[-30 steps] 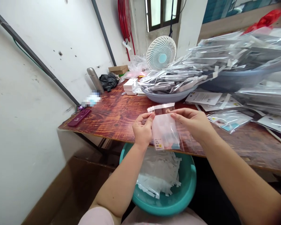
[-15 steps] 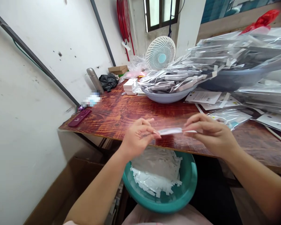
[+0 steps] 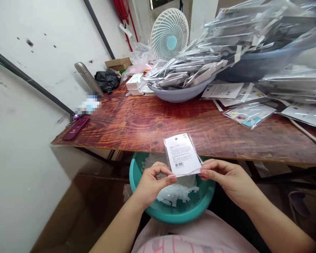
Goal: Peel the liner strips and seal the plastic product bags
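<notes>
A white printed card in a clear plastic bag (image 3: 182,154) is held between my two hands, its barcode and small text facing up. My left hand (image 3: 155,181) pinches the bag's near left corner between thumb and fingers. At the near right corner, my right hand (image 3: 222,172) grips the bag in the same way. The bag's far end reaches over the table edge. Below it, a teal basin (image 3: 180,217) in front of my body holds many short white strips (image 3: 171,196), partly hidden by my hands and the bag.
On the wooden table (image 3: 126,119), a pale bowl (image 3: 180,94) is heaped with clear-bagged packs, and more packs (image 3: 249,112) lie to the right. A white fan (image 3: 170,33) stands behind. At the left are a dark red phone (image 3: 76,128) and a metal flask (image 3: 88,78).
The bagged card, seen edge-on and blurred before, now lies face up to me. Both hands have come lower and nearer my body. My view has tilted down.
</notes>
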`<state>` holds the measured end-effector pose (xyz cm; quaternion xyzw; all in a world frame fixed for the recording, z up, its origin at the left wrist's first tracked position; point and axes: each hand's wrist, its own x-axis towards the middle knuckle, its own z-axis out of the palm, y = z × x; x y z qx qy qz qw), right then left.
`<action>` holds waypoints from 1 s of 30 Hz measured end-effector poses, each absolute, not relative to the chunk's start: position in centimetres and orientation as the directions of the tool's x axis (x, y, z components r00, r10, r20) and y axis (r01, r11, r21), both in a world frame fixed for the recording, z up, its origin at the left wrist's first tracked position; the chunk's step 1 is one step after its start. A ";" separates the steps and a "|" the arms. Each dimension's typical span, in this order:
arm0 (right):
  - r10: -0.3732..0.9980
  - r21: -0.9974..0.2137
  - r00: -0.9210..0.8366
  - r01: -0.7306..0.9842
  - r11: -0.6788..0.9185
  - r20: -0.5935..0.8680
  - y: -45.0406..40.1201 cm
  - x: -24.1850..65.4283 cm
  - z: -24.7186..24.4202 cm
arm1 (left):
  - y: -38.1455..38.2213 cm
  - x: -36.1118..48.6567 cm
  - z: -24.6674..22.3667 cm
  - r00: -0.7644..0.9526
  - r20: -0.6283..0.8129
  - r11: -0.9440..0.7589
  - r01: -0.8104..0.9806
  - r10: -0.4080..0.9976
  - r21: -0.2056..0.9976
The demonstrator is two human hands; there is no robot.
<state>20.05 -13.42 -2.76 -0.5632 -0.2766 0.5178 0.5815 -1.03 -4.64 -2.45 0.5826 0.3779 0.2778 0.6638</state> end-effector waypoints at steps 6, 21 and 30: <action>0.883 -0.955 0.406 -0.264 -0.135 -0.237 -13.3 19.0 -3.2 | -4.6 -1.3 -1.4 0.484 -0.403 0.502 -0.088 0.776 0.860; 0.898 -0.997 0.435 -0.071 -0.042 -0.069 -13.4 19.2 -4.4 | -3.7 -1.1 -1.5 0.437 -0.588 0.602 0.122 0.681 0.789; 0.932 -0.973 0.362 -0.222 0.061 -0.024 -13.0 18.4 -3.5 | -4.3 -0.9 -1.3 0.476 -0.583 0.642 0.050 0.658 0.765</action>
